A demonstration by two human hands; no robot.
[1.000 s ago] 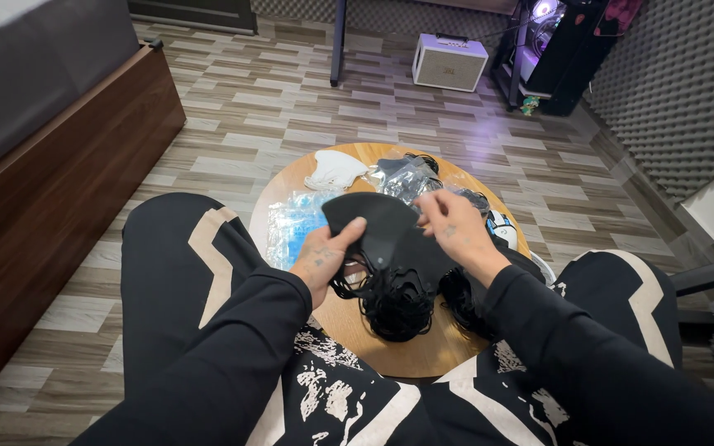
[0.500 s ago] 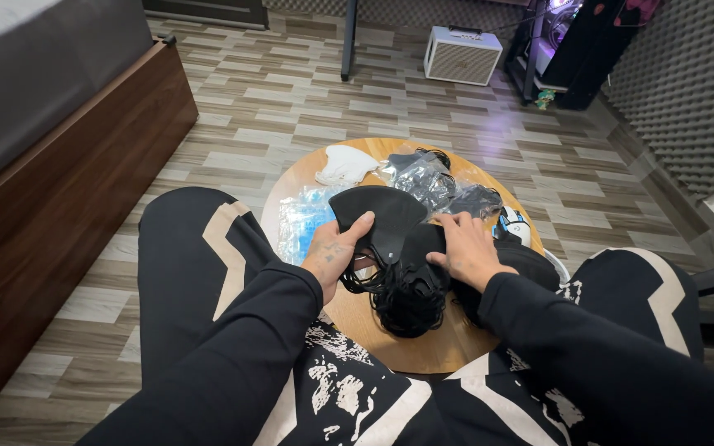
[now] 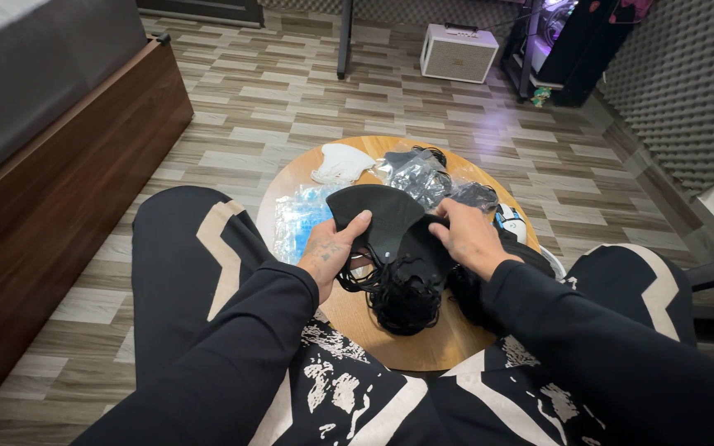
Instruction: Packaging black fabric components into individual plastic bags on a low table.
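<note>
I hold a black mask (image 3: pixel 382 219) flat at the centre of the frame, just above the round table (image 3: pixel 423 347), so its loops hang free into the tangle of black straps (image 3: pixel 402 289) piled below it. My left hand (image 3: pixel 330 252) has it by the near left edge, thumb on top and fingers curled under, closed on the cloth. My right hand (image 3: pixel 468 239) pinches the right edge from above, fingers bent and closed on the fabric, which keeps the mask spread between both hands. Just left of it lies a clear packet with blue inside (image 3: pixel 299 223), touching the table's left rim. Above, toward the upper middle, a white mask (image 3: pixel 340 163) sits alone, and right of that lie crumpled clear wrappers (image 3: pixel 423 177) with dark masks inside. My knees flank the table; the striped wood floor (image 3: pixel 249 107) stretches beyond, with a white box (image 3: pixel 459 54) at the top.
</note>
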